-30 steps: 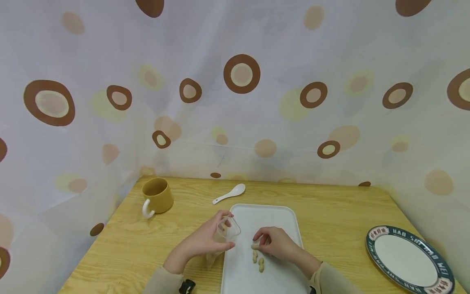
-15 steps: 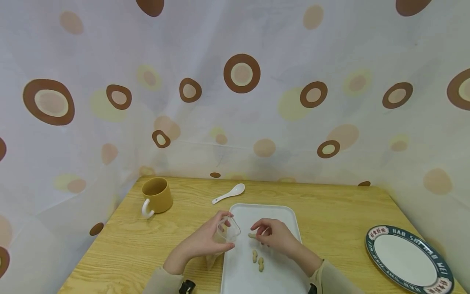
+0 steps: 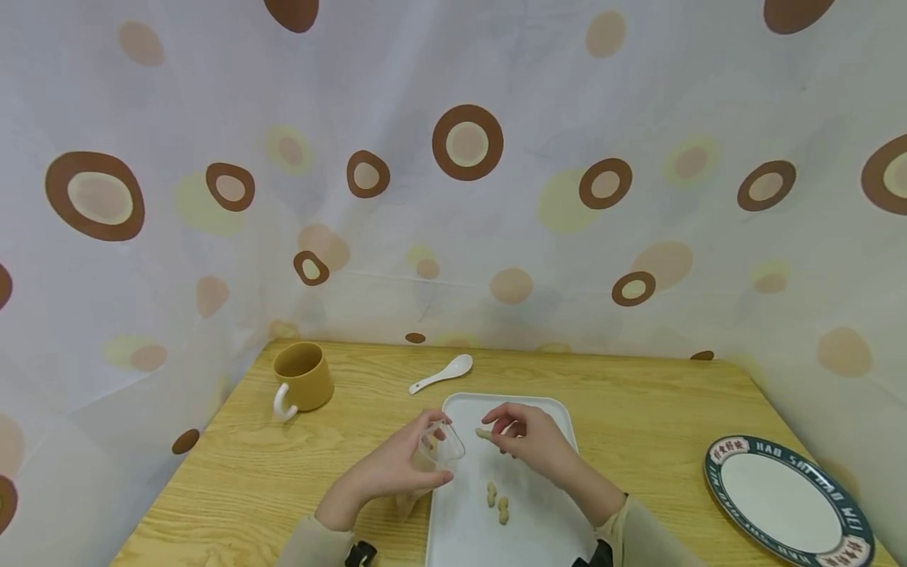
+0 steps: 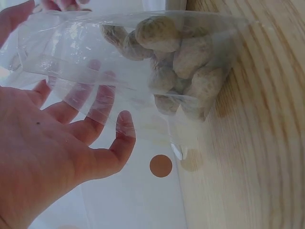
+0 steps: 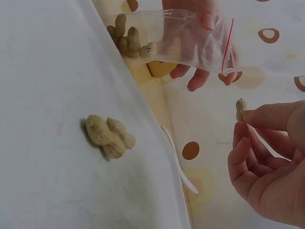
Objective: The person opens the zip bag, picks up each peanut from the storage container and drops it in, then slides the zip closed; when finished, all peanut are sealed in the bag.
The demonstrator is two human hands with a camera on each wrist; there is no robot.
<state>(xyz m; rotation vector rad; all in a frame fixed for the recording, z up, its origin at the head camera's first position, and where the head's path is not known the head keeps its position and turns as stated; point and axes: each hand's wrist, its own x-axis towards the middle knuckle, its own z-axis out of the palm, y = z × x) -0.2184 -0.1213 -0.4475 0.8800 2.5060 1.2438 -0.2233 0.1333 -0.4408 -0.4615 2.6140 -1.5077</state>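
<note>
From here I see the left hand curved round a clear bag of peanuts, thumb and fingers wide apart, beside the tray on the bench. The right hand pinches a single peanut above the tray, finger and thumb nearly together.

1 mug, spoon and plate

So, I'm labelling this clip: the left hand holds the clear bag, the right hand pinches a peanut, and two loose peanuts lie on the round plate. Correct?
Not quite: the two loose peanuts lie on the white tray, not the round plate, as the head view shows. The rest is right.
</note>
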